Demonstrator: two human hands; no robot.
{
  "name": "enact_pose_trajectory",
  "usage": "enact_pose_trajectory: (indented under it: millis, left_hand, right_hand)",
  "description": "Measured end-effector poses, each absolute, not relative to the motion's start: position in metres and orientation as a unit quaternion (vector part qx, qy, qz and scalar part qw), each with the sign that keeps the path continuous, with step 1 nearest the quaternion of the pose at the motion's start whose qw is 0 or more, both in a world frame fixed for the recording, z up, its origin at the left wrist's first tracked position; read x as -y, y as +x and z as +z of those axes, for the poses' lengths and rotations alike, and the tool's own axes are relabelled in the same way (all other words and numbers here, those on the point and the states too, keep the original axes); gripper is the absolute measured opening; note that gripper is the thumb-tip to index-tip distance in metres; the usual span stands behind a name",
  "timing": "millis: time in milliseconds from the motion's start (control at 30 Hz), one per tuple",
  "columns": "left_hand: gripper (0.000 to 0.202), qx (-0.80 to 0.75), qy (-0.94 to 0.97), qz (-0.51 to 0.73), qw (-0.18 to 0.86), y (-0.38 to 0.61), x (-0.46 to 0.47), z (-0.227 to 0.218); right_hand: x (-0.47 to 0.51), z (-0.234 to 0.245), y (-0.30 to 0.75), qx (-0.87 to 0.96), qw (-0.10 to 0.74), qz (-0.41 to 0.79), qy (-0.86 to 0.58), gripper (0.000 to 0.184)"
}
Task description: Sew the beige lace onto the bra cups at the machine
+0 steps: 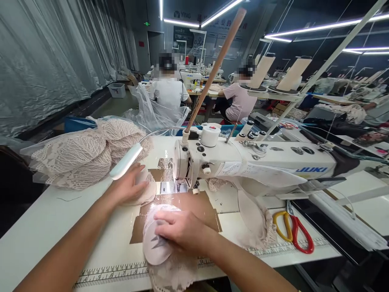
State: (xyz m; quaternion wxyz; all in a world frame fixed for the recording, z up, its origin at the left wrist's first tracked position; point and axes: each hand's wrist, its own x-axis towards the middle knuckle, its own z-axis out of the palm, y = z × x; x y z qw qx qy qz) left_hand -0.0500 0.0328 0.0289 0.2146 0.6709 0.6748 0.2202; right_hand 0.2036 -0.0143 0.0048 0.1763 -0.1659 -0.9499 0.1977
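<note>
My left hand (129,185) rests with fingers curled on a pale lace piece (146,190) just left of the sewing machine's needle area (178,186). My right hand (179,230) presses down on a pale padded cup with lace trim (156,247) lying on the brown taped patch (197,207) in front of the needle. Its fingers are bent over the fabric. The white JUKI sewing machine (252,162) stretches to the right.
A heap of pale lace pieces (88,152) sits at the table's left. Yellow and red scissors (293,229) lie at the right. More lace (255,219) hangs under the machine arm. A lamp (126,161) juts over my left hand. Two people sit at machines beyond.
</note>
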Motion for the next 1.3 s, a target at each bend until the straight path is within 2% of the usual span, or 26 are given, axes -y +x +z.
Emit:
enact_pose_trajectory:
  millis: [67,133,233,300,433,533,600,667,700,833,967,1067,1200,1300]
  left_hand:
    - [0.07,-0.681,0.658,0.217,0.236,-0.051,-0.044,0.018]
    - [0.054,-0.681,0.643,0.209,0.28,-0.05,-0.046,0.009]
    - [0.031,-0.646,0.625,0.214,0.382,-0.045,-0.035,0.003]
    - [0.033,-0.604,0.618,0.227,0.45,-0.039,-0.024,0.005]
    - [0.038,-0.533,0.606,0.252,0.534,-0.031,-0.011,0.013]
    - [0.038,-0.502,0.601,0.256,0.566,-0.027,-0.009,0.015]
    - [0.037,-0.487,0.603,0.25,0.581,-0.026,-0.009,0.014]
    - [0.037,-0.474,0.61,0.242,0.587,-0.025,-0.01,0.012]
    - [0.036,-0.468,0.615,0.239,0.587,-0.025,-0.01,0.011]
    - [0.027,-0.466,0.654,0.25,0.542,-0.022,-0.009,0.008]
    - [0.032,-0.478,0.72,0.256,0.434,-0.011,-0.004,0.01]
    - [0.02,-0.461,0.704,0.238,0.484,-0.002,-0.002,0.009]
    - [0.03,-0.442,0.643,0.248,0.575,0.0,-0.005,0.003]
    - [0.033,-0.414,0.624,0.241,0.617,-0.003,-0.007,-0.002]
  right_hand:
    - [0.016,0.005,0.204,0.965,0.123,0.185,-0.143,0.01]
    - [0.015,0.007,0.212,0.96,0.078,0.205,-0.171,0.006]
    - [0.011,0.015,0.235,0.931,0.018,0.255,-0.262,0.01]
    - [0.008,0.021,0.249,0.905,0.0,0.322,-0.279,0.012]
    - [0.0,0.027,0.254,0.843,0.083,0.444,-0.293,0.012]
    - [-0.008,0.023,0.241,0.784,0.171,0.463,-0.378,0.014]
    - [-0.013,0.019,0.229,0.751,0.198,0.468,-0.421,0.024]
    - [-0.016,0.015,0.218,0.735,0.201,0.479,-0.436,0.038]
    - [-0.017,0.013,0.213,0.732,0.198,0.482,-0.439,0.037]
    - [-0.018,0.009,0.2,0.727,0.199,0.481,-0.448,0.011]
    - [-0.014,0.005,0.196,0.723,0.238,0.495,-0.42,0.023]
    - [-0.012,0.003,0.195,0.733,0.257,0.488,-0.399,0.032]
    - [-0.012,0.001,0.202,0.718,0.274,0.506,-0.39,0.018]
    - [-0.015,0.0,0.213,0.702,0.25,0.54,-0.392,0.027]
